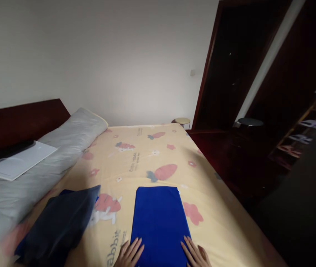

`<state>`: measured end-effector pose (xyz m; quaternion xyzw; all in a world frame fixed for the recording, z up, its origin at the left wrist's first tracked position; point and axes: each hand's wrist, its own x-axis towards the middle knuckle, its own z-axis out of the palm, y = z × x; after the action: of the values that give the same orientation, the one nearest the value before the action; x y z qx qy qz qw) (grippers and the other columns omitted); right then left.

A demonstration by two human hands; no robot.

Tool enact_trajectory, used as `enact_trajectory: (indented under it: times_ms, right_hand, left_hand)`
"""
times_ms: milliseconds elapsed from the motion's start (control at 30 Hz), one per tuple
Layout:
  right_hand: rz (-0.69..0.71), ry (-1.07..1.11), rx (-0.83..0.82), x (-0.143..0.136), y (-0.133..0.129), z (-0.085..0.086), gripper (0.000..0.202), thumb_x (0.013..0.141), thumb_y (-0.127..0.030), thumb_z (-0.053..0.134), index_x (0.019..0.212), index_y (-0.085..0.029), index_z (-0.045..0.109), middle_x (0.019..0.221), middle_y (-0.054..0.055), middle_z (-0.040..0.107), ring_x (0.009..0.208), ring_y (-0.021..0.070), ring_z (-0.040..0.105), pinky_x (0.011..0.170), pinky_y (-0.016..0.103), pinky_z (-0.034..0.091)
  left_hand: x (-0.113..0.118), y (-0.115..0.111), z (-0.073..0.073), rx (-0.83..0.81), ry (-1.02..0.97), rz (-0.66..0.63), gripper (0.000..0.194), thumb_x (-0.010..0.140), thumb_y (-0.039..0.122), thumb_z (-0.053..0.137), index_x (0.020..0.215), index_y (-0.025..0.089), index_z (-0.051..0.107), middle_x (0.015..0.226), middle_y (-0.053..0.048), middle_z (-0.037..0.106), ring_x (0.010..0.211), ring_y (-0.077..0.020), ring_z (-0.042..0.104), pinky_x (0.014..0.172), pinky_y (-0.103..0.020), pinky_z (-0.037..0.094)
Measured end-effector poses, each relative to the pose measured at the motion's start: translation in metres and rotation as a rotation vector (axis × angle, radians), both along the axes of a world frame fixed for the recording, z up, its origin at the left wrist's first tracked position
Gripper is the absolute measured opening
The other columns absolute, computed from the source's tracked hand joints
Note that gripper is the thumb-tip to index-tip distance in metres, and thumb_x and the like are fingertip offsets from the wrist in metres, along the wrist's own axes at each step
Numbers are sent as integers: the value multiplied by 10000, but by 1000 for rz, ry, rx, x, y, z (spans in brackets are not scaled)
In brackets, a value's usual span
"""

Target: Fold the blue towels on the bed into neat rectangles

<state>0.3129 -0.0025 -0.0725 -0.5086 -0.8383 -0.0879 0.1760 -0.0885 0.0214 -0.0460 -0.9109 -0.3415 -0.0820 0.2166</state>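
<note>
A blue cloth (159,222), folded into a neat rectangle, lies flat on the yellow patterned bed sheet (135,163) near the bottom centre. On its left edge rests my left hand (130,253), fingers stretched out. My right hand (195,252) lies on the right edge with its fingers spread. Both palms run down toward the bottom of the view. To the left, a dark, folded pile of cloth (60,222) with some blue at its edges sits on the sheet.
Grey bedding (71,137) runs along the left side, with a white board or book (21,161) and a dark object on it. A wooden headboard (21,116) stands behind. Stools (182,121) and a shoe rack (293,144) stand beyond the bed.
</note>
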Motion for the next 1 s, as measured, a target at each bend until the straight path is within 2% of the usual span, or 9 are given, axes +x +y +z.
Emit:
enact_trajectory:
  times_ms: [133,233,400,500,567,667,767,900,1000]
  right_hand:
    - [-7,2,-23,-12,-3,26,596,917,-301,358,1491,-283,199,1504,40,331,1326,244,406,1037,384,337]
    - [-145,54,-103,-21,-15,33,550,927,-287,332,1472,-303,263,1496,44,360,1343,244,380,1042,420,332]
    - [-417,177,-282,-23,-47,31,524,946,-440,280,1439,-285,368,1487,67,387,1365,256,342,1040,498,324]
    - [-518,227,-268,-23,-63,36,529,927,-472,292,1370,-246,472,1447,107,443,1334,286,383,1001,509,358]
    - [-579,260,-236,-26,-70,43,483,928,-461,290,1266,-246,560,1351,117,534,1249,294,473,960,492,387]
    - [-624,309,-276,-35,-74,59,443,945,-452,268,1088,-250,636,1122,103,646,1063,268,580,894,429,418]
    - [-693,325,-388,-44,-68,72,450,935,-492,291,1022,-231,646,1043,113,665,1016,280,595,857,420,429]
    - [-753,313,-554,-44,-49,78,383,888,-425,376,1029,-205,656,1069,126,680,1047,294,601,858,441,430]
    - [-749,342,-629,-33,-39,76,313,831,-391,430,930,-239,684,939,84,723,949,283,656,805,432,457]
  left_hand:
    - [12,-10,28,-227,-59,96,714,856,227,431,1502,284,133,1551,25,257,1393,-183,282,1133,-358,227]
    - [23,-22,39,-345,-124,240,722,850,135,375,1494,325,110,1547,31,261,1388,-179,299,1142,-405,197]
    - [35,-49,24,-385,-287,538,573,888,160,326,1437,321,342,1501,-6,370,1353,-206,368,1081,-448,274]
    - [32,-61,14,-309,-381,599,496,885,185,354,1345,288,507,1423,-41,491,1290,-216,451,1022,-416,339]
    - [29,-65,12,-247,-448,663,441,881,208,384,1273,264,578,1337,-59,578,1240,-229,499,986,-399,368]
    - [25,-66,19,-244,-536,769,317,904,303,415,1077,241,673,1122,-65,688,1102,-227,586,906,-340,420]
    - [27,-60,34,-404,-521,841,301,908,391,443,817,227,679,891,-49,706,930,-202,635,811,-281,441]
    - [33,-44,57,-655,-433,1024,247,867,377,513,864,185,668,951,-63,702,990,-219,620,774,-288,435]
    - [30,-34,70,-813,-391,1072,247,840,384,546,865,180,683,937,-60,712,935,-211,643,739,-278,434]
